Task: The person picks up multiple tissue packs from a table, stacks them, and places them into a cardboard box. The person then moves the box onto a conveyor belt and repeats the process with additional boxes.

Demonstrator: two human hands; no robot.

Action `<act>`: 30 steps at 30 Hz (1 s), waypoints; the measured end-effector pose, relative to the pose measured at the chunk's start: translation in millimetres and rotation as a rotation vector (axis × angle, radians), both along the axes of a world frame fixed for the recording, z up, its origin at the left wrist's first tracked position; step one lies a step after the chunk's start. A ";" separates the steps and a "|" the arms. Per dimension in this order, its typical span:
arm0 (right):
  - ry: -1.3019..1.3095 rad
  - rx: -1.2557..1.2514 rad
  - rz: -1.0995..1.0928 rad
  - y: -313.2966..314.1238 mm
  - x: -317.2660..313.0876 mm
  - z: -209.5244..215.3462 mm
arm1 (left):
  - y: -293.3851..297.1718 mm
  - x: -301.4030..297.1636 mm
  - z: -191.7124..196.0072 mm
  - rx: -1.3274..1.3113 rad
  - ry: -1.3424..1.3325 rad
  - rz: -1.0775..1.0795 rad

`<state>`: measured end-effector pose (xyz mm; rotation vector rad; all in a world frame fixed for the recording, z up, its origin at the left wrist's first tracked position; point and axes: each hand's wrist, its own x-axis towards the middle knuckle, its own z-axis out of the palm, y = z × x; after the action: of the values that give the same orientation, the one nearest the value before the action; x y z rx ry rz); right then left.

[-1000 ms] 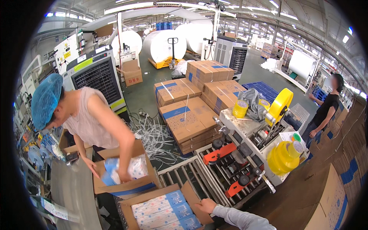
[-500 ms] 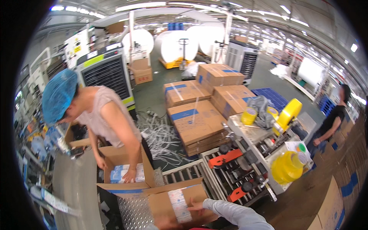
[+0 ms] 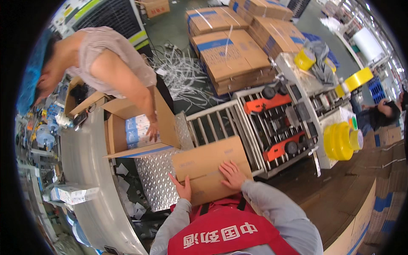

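Observation:
A brown cardboard carton (image 3: 208, 180) lies in front of me with its top flaps folded down, a seam running between them. My right hand (image 3: 231, 173) rests flat on its top, fingers spread. At the carton's left edge is my left hand (image 3: 182, 188), thumb and fingers apart, touching the side. Ahead to the left, a co-worker's hand (image 3: 152, 131) reaches into a second, open carton (image 3: 165, 121) that holds white and blue packs (image 3: 137, 131).
A diamond-plate metal surface (image 3: 157, 182) lies beside my carton. A roller conveyor (image 3: 208, 125) leads right to a machine with orange-red parts (image 3: 276, 104) and yellow tape rolls (image 3: 340, 142). Flattened cartons (image 3: 229, 51) are stacked beyond. A curved metal conveyor (image 3: 85, 170) runs on the left.
The carton's flaps have come down over the printed white packs that showed before. My left hand has come clearly into view, and my right hand now lies on the flaps. The view has tilted downward.

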<state>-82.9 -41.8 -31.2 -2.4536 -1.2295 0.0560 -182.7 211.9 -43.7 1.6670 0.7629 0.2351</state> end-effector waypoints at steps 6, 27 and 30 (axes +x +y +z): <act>0.043 0.074 0.015 2.1 103.2 29.6 | -3.3 53.8 20.7 0.154 0.053 -0.073; -0.028 -0.033 -0.254 -68.0 155.4 17.5 | -115.1 136.3 -26.5 0.203 0.043 -0.064; -0.001 0.011 -0.430 -78.9 147.7 17.4 | -127.5 195.3 -28.6 0.088 -0.048 -0.210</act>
<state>64.8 -120.7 -13.8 -2.6507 -0.6764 -0.0708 12.6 84.4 -72.2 1.8038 0.5428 0.1620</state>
